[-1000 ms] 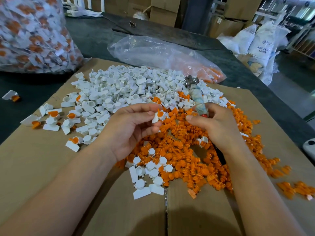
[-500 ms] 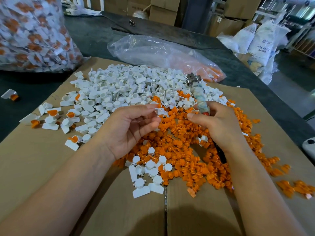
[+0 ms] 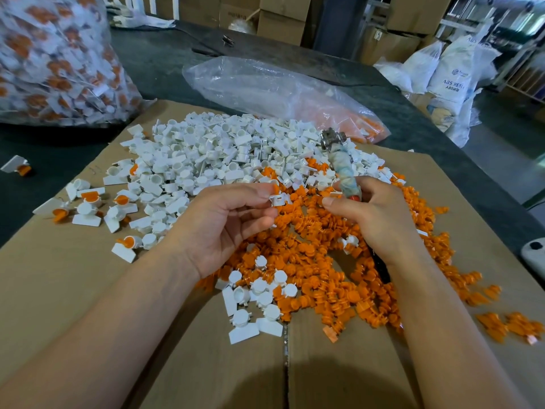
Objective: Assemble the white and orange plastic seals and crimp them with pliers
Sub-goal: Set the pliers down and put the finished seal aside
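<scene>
A cardboard sheet (image 3: 88, 290) covers the near part of the worktop (image 3: 165, 69). On it, closest in, lies a small cluster of white parts (image 3: 259, 293), touching the near edge of a wide heap of orange inserts (image 3: 324, 261).

Above that heap, the left hand (image 3: 224, 225) holds one white seal body (image 3: 278, 199). Its grip is a pinch between thumb and forefinger. No orange shows in this body, so whether an insert is seated cannot be told.

Just beside it, the right hand (image 3: 374, 216) has its grip curled round the wrapped handle of the pliers (image 3: 339, 163), with the thumb extended toward the seal body. The metal head points away, over the heap of white bodies (image 3: 221, 152). Whether the head is open cannot be told.

Left of that heap lie several assembled seals (image 3: 88, 199). Farther off are a clear bag (image 3: 280, 90) and a large bag of finished seals (image 3: 50, 63).

Step in hand, by judgement: assembly, before crimping. The next move likely calls for an orange insert pressed squarely into the white body. The pliers head is then brought onto the joint and squeezed, with the pinch holding the seal steady.
</scene>
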A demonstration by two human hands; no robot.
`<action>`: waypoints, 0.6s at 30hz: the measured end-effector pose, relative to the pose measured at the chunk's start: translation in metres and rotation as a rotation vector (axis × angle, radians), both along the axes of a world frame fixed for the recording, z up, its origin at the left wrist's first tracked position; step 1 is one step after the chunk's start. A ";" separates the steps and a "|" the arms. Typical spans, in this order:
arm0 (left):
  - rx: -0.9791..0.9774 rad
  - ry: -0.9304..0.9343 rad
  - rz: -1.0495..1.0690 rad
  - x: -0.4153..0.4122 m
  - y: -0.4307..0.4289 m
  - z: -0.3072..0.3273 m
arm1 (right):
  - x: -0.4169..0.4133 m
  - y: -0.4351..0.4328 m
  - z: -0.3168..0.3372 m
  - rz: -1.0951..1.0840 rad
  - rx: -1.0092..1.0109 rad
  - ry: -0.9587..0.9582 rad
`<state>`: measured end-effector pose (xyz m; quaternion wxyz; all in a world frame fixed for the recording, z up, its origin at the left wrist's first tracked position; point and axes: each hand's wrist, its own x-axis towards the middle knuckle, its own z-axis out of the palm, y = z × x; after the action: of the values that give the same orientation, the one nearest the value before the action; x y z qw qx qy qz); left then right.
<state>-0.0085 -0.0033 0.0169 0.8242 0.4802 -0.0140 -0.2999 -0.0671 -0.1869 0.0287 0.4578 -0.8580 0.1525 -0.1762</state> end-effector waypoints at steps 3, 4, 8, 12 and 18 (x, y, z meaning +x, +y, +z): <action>0.002 0.004 0.001 0.000 0.000 0.000 | 0.000 -0.001 0.000 0.001 0.004 -0.003; 0.000 0.006 0.004 0.000 0.000 0.000 | 0.001 -0.001 0.000 0.002 0.006 -0.003; -0.008 0.008 0.018 0.000 0.000 -0.001 | 0.001 -0.001 -0.001 0.005 0.002 -0.008; -0.009 0.011 0.029 0.001 0.000 -0.002 | 0.001 -0.001 -0.002 0.000 0.008 -0.013; -0.122 0.031 0.124 0.004 0.002 -0.003 | 0.001 -0.002 -0.002 -0.004 -0.013 -0.014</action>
<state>-0.0045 -0.0016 0.0142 0.8691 0.4243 0.0104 -0.2542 -0.0658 -0.1887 0.0270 0.4530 -0.8593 0.1502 -0.1840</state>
